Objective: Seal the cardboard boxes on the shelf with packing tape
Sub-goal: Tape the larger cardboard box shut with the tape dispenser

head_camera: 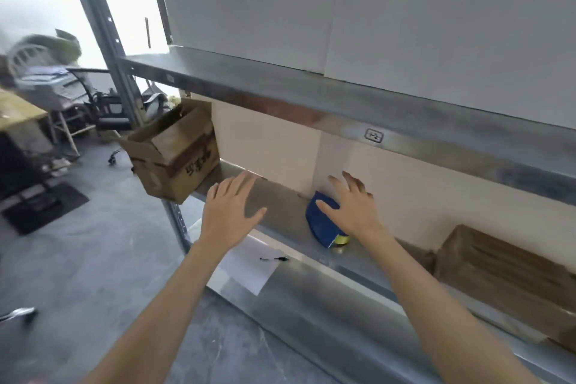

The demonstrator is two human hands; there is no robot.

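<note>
Dispenser is your target: blue, with a yellowish roll at its near end, it lies on the shelf right of centre in the frame.

Nearest you, low in the frame, a paper with a pen on it sits on the level below, under your left forearm.

Further in, your right hand is spread flat, fingers straight, grasping nothing. It hovers over the dispenser's right side, with the thumb across the blue body; you cannot tell from here whether it touches. The dispenser's long axis runs front to back along the shelf's depth, roll end toward you, so closing down from above looks the natural grip. This hand is far the nearer.

Your left hand is also released and flat, over bare shelf well left of the dispenser.

A second box lies low at the lower right of the frame.

Beyond your left hand, at the shelf's left end, an open box sits tilted with its flaps up. It hangs past the edge and may tip if nudged.

Room is tight. The wall stands just behind the dispenser, and the beam runs overhead. Open shelf lies between your hands, so draw the dispenser toward yourself.
</note>
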